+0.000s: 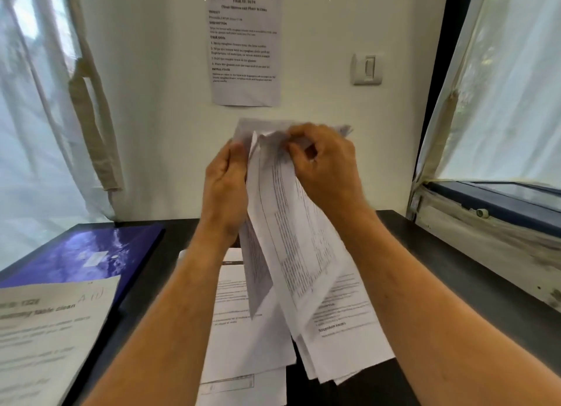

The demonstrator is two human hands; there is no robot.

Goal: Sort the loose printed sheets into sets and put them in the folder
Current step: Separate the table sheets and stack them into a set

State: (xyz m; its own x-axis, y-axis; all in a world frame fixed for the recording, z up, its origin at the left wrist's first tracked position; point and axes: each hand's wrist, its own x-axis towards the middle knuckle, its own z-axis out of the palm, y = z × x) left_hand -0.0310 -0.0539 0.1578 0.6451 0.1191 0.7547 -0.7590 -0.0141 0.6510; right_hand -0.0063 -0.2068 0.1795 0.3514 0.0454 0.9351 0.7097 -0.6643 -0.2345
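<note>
**Sorting step — leafing through a held stack above the counter**

Both hands are raised mid-frame with a sheaf of printed sheets (pixel 291 223) between them. The left hand (pixel 226 184) cups the stack's left edge, fingers mostly hidden behind the paper, thumb along the front; it looks closed round that edge, though the grip itself is not fully visible. The right hand (pixel 326 165) has its fingers curled, pinching the top corner of the front sheets near 12 o'clock of the stack.

Judged step: still sorting — separating one sheet or a few from the held stack. Nothing looks filed yet; the blue folder (pixel 88 253) lies shut at 9 o'clock on the dark counter (pixel 455 269), well apart from the hands.

Orientation: the held sheets hang roughly upright, long axis running from 12 down toward 5 o'clock, top edge up near the wall, bottom edge drooping over the loose pile (pixel 252 329) lying on the counter at 6 o'clock. Text faces the camera, tilted.

One sheet marked "A (1)" (pixel 51 329) lies at 8 o'clock, overlapping the folder's near corner.

Next move, as a guess: peel the pinched sheet clear without dragging its neighbours, then lay it on a matching set — needs the left hand to hold the rest steady. Print is too blurred to tell which set.
</note>
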